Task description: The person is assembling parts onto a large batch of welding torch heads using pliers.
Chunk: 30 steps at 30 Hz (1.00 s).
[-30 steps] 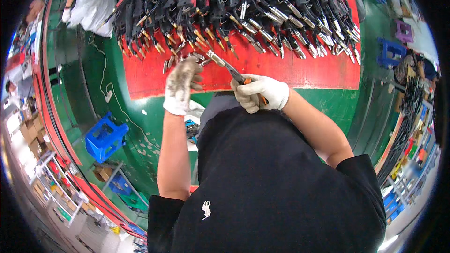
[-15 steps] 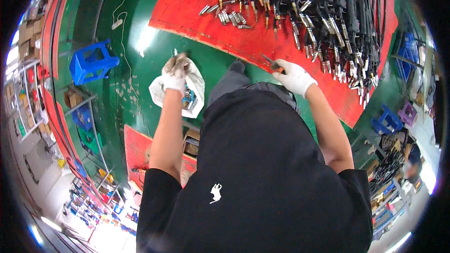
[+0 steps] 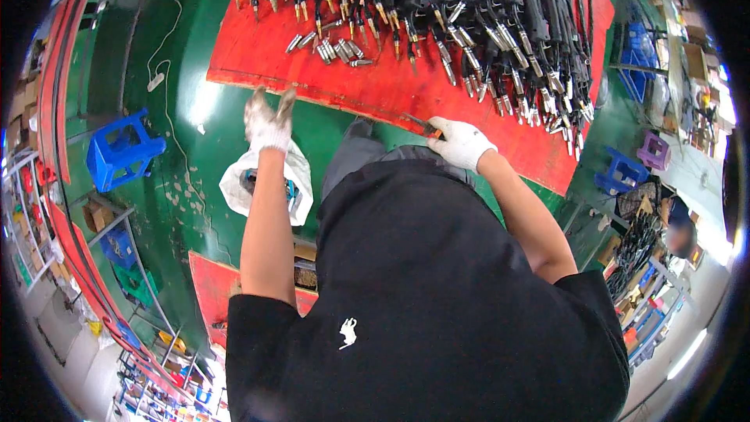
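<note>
My left hand [image 3: 268,120], in a soiled white glove, is open with thumb and fingers apart and nothing between them. It hovers past the white sack [image 3: 301,180], just short of the red tabletop [image 3: 328,87]. Small blue and dark pieces show inside the sack, partly covered by my forearm. My right hand [image 3: 462,143], also gloved, is closed around orange-handled pliers [image 3: 432,131], their dark tip pointing left over the table's near edge. On the table lie many black welding torches [image 3: 469,0] with brass tips and silver nozzles. Several loose metal nozzles [image 3: 337,50] rest left of them.
A blue plastic stool [image 3: 125,150] stands on the green floor at left, beside a pale cable [image 3: 166,82]. Low at my left is another red surface [image 3: 209,285] with a box of small parts [image 3: 305,266]. Blue [image 3: 623,172] and purple stools [image 3: 653,150] stand at right.
My left hand has risen from above the sack toward the table edge, its fingers going from bunched to spread. My right hand keeps hold of the pliers. The whole view has shifted.
</note>
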Each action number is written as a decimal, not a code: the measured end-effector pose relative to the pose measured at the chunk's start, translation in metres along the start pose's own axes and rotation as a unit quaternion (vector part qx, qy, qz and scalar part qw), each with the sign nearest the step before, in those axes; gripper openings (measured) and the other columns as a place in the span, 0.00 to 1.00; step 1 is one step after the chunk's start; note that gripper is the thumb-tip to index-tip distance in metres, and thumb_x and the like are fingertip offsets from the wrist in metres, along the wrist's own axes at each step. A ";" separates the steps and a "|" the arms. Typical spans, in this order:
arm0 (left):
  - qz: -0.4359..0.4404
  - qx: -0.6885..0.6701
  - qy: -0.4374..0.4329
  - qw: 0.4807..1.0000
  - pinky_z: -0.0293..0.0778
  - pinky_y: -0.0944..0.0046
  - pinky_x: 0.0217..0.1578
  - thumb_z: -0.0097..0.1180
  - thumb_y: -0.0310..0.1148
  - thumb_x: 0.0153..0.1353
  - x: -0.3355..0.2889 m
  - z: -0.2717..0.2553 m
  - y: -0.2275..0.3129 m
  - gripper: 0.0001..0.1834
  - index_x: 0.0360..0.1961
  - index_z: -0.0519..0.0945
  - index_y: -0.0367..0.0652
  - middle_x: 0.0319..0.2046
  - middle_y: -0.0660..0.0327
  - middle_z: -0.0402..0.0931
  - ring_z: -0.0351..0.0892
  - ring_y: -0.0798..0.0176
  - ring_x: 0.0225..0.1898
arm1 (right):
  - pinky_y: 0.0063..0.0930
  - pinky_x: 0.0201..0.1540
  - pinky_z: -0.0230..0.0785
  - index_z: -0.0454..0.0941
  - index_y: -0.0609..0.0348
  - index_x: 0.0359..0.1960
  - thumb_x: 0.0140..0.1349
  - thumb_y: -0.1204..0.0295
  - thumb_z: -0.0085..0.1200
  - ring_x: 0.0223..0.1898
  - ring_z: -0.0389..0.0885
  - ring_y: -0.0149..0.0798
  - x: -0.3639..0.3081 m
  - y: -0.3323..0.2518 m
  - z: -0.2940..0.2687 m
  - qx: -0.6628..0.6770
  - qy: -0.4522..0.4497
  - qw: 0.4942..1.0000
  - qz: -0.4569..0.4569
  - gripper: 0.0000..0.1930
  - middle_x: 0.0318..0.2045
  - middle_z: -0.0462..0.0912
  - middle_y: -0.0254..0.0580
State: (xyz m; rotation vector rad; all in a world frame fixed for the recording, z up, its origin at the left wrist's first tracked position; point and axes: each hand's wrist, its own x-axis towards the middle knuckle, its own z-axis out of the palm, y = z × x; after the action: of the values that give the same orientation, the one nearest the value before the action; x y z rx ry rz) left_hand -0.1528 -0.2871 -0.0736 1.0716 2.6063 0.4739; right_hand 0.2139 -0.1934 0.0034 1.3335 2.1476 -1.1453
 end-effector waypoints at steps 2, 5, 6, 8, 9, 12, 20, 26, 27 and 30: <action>0.037 -0.014 0.002 0.999 0.64 0.46 0.66 0.64 0.67 0.53 0.029 0.016 0.036 0.47 0.66 0.72 0.45 0.66 0.44 0.68 0.66 0.41 0.67 | 0.46 0.57 0.71 0.75 0.59 0.56 0.65 0.58 0.51 0.52 0.81 0.59 -0.004 -0.005 -0.003 -0.001 -0.002 1.000 0.009 0.22 0.47 0.84 0.58; 0.142 0.076 0.017 0.987 0.61 0.42 0.67 0.61 0.71 0.52 0.062 0.038 0.063 0.47 0.68 0.71 0.56 0.66 0.47 0.67 0.65 0.36 0.66 | 0.47 0.56 0.72 0.76 0.59 0.54 0.65 0.58 0.52 0.51 0.81 0.60 -0.012 -0.004 -0.002 0.021 0.010 1.000 0.009 0.21 0.46 0.84 0.58; 0.148 0.074 0.015 0.986 0.61 0.42 0.67 0.61 0.71 0.52 0.068 0.047 0.062 0.47 0.68 0.71 0.56 0.66 0.47 0.67 0.65 0.36 0.66 | 0.46 0.55 0.72 0.76 0.58 0.54 0.65 0.58 0.52 0.50 0.82 0.59 -0.016 -0.002 -0.001 0.019 0.006 0.999 0.026 0.21 0.45 0.84 0.58; 0.151 0.124 -0.064 0.979 0.57 0.38 0.68 0.61 0.73 0.49 0.075 0.060 0.079 0.48 0.68 0.70 0.60 0.64 0.46 0.67 0.63 0.35 0.67 | 0.46 0.54 0.73 0.76 0.58 0.55 0.64 0.58 0.53 0.49 0.82 0.59 -0.026 0.006 -0.001 0.022 0.010 0.998 0.055 0.21 0.44 0.84 0.58; 0.147 0.102 -0.041 0.983 0.51 0.36 0.68 0.64 0.74 0.44 0.073 0.068 0.084 0.51 0.68 0.71 0.62 0.64 0.47 0.67 0.60 0.39 0.68 | 0.47 0.53 0.73 0.76 0.58 0.53 0.64 0.58 0.53 0.48 0.82 0.60 -0.031 0.012 0.003 0.034 0.023 0.997 0.067 0.21 0.44 0.84 0.58; 0.113 0.089 -0.001 0.990 0.50 0.32 0.67 0.63 0.77 0.43 0.047 0.089 0.124 0.53 0.70 0.69 0.64 0.66 0.44 0.64 0.59 0.36 0.68 | 0.49 0.52 0.72 0.76 0.58 0.51 0.64 0.58 0.54 0.48 0.82 0.60 -0.050 0.043 0.019 0.069 0.054 0.991 0.106 0.20 0.44 0.84 0.59; 0.074 0.106 0.066 0.989 0.44 0.30 0.71 0.61 0.64 0.56 0.031 0.128 0.131 0.37 0.63 0.75 0.60 0.73 0.40 0.50 0.48 0.28 0.72 | 0.49 0.55 0.72 0.76 0.58 0.53 0.63 0.58 0.54 0.51 0.81 0.61 -0.059 0.044 0.039 0.085 0.089 0.985 0.120 0.21 0.46 0.83 0.60; 0.187 0.051 0.099 0.976 0.71 0.41 0.48 0.63 0.42 0.50 0.047 0.110 0.110 0.15 0.35 0.83 0.44 0.50 0.49 0.75 0.74 0.40 0.47 | 0.49 0.52 0.73 0.77 0.57 0.50 0.64 0.57 0.53 0.49 0.82 0.61 -0.055 0.045 0.026 0.125 0.092 0.980 0.124 0.19 0.44 0.84 0.59; 0.217 0.071 0.150 0.962 0.72 0.42 0.47 0.62 0.41 0.50 0.046 0.109 0.107 0.14 0.35 0.83 0.46 0.50 0.52 0.76 0.75 0.42 0.46 | 0.49 0.52 0.73 0.77 0.56 0.50 0.64 0.57 0.53 0.49 0.82 0.61 -0.055 0.043 0.022 0.125 0.085 0.981 0.118 0.19 0.44 0.84 0.58; 0.206 0.096 0.134 0.965 0.74 0.43 0.45 0.63 0.42 0.49 0.044 0.105 0.113 0.13 0.34 0.84 0.48 0.50 0.54 0.76 0.75 0.44 0.47 | 0.49 0.52 0.73 0.77 0.55 0.49 0.64 0.58 0.53 0.48 0.82 0.60 -0.056 0.051 0.022 0.117 0.090 0.983 0.113 0.18 0.44 0.84 0.58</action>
State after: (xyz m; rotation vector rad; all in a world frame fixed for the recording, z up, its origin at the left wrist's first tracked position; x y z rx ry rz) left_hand -0.0729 -0.1596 -0.1290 1.7436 2.6981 0.4901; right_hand 0.2829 -0.2313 0.0048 1.7960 1.9579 -1.2539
